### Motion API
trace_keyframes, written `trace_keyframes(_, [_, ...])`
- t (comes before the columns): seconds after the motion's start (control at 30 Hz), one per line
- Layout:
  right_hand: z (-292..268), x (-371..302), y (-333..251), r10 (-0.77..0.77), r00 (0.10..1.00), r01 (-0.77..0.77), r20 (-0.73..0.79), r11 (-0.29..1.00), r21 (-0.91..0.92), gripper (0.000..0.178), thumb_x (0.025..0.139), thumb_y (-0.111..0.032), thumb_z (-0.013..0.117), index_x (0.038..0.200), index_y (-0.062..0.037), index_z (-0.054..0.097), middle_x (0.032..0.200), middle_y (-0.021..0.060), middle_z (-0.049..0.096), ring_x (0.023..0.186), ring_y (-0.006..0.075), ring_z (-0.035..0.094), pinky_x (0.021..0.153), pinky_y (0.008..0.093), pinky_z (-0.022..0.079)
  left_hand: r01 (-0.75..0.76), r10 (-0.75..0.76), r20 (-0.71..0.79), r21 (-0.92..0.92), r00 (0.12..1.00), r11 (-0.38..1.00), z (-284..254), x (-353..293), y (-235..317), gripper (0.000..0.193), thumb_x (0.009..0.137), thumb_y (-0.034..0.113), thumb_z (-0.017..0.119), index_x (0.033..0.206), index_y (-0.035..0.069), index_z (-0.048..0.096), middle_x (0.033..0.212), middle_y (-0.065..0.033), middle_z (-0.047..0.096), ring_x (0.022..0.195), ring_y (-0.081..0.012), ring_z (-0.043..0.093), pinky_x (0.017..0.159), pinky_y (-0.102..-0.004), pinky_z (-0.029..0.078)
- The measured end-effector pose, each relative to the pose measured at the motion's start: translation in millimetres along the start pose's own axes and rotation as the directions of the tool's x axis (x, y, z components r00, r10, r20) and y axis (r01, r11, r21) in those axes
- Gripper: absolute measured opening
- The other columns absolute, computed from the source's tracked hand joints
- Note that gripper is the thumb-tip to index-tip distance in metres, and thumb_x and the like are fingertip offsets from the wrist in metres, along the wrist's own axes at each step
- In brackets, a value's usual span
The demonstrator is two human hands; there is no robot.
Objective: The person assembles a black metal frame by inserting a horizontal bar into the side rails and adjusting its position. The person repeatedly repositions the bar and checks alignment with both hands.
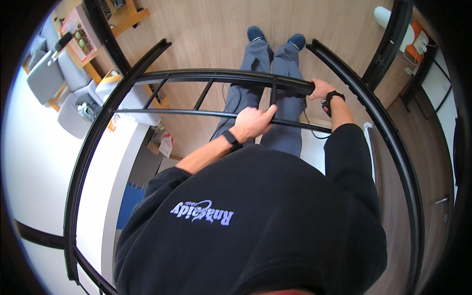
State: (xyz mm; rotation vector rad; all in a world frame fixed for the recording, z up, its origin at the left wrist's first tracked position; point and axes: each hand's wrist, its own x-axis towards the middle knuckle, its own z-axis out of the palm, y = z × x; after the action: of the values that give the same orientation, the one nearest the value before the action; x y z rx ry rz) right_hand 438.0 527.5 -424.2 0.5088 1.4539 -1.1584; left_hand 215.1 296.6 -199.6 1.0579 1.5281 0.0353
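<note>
A black metal ladder-like panel spans in front of my legs, with a thicker upper rail, a thinner lower bar and several short crosspieces. My left hand closes round the thin bar, its thumb up against a crosspiece. At the right end of the thick rail, my right hand is wrapped round the rail's tip; some of its fingers are hidden. The panel's left end meets a long black post. Its right end stands apart from another black post.
Grey cushioned chairs and a wooden table stand at the far left. A white counter runs along my left side. On the right are a brown door and a white rounded object. Wood-look floor lies ahead.
</note>
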Motion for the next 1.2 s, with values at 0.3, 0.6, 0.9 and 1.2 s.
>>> trace_keyframes(0.3, [17, 10, 17, 0.074, 0.995, -0.071, -0.067, 0.997, 0.043, 0.076, 0.062, -0.025, 0.087, 0.131, -0.0054, 0.061, 0.116, 0.0194, 0.073, 0.109, 0.0354, 0.071, 0.092, 0.0456, 0.058, -0.016, 0.015, 0.022, 0.052, 1.000, 0.998, 10, -24, -1, 0.048, 0.093, 0.033, 0.074, 0.131, 0.013, 0.052, 0.080, -0.0114, 0.072, 0.069, -0.0376, 0.071, 0.059, -0.0490, 0.054])
trace_keyframes(0.6, [16, -6, 0, 0.091, 0.992, -0.091, -0.085, 0.996, -0.005, 0.065, 0.068, -0.025, 0.086, 0.127, -0.0097, 0.063, 0.109, 0.0180, 0.074, 0.103, 0.0359, 0.073, 0.087, 0.0495, 0.060, -0.037, 0.042, 0.053, -0.084, 0.998, 0.996, -35, -7, 14, 0.065, 0.091, 0.068, 0.068, 0.109, 0.006, 0.065, 0.092, -0.0163, 0.071, 0.087, -0.0375, 0.071, 0.073, -0.0482, 0.057])
trace_keyframes(0.9, [-8, -39, -34, 0.230, 0.963, -0.247, 0.138, 0.962, 0.120, 0.059, 0.071, -0.013, 0.084, 0.125, -0.0058, 0.062, 0.085, 0.0162, 0.073, 0.066, 0.0281, 0.072, 0.057, 0.0451, 0.060, -0.187, 0.213, 0.282, -0.114, 0.936, 0.976, -24, 74, 106, 0.059, 0.095, 0.058, 0.067, 0.113, 0.002, 0.069, 0.101, -0.0199, 0.073, 0.094, -0.0370, 0.072, 0.083, -0.0454, 0.058])
trace_keyframes(1.2, [4, -44, -32, 0.265, 0.959, -0.267, 0.097, 0.963, 0.014, 0.032, 0.076, -0.032, 0.089, 0.096, -0.0082, 0.081, 0.085, 0.0027, 0.079, 0.085, 0.0211, 0.076, 0.081, 0.0411, 0.059, -0.193, 0.210, 0.115, -0.139, 0.971, 0.971, 8, 44, 128, 0.062, 0.102, 0.063, 0.051, 0.094, 0.002, 0.062, 0.085, -0.0246, 0.065, 0.083, -0.0468, 0.066, 0.072, -0.0528, 0.051])
